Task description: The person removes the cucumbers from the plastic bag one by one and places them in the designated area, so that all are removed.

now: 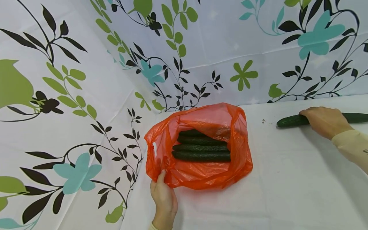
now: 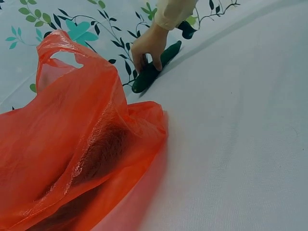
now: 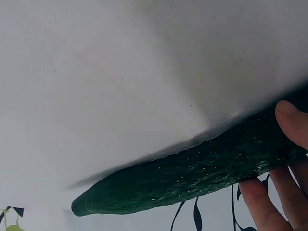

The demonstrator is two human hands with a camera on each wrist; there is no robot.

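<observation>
An orange-red plastic bag (image 1: 207, 177) lies with its mouth open toward me, and several dark green cucumbers (image 1: 201, 156) are stacked inside. My left hand (image 1: 164, 199) pinches the bag's near left rim between thumb and fingers. Over at the right, my right hand (image 1: 327, 123) grips another cucumber (image 1: 290, 121) from above around its middle. In the right wrist view the thumb lies on one side of this bumpy cucumber (image 3: 192, 175) and the fingers (image 3: 262, 204) on the other. The left wrist view shows the bag's side (image 2: 72, 134), dark shapes showing through, but not the left hand.
A white cloth (image 1: 276, 191) covers the table. Behind and to the left hangs a white sheet (image 1: 212, 41) printed with leaves and flowers. Small brown specks (image 1: 263, 121) lie on the cloth between the bag and the right-hand cucumber.
</observation>
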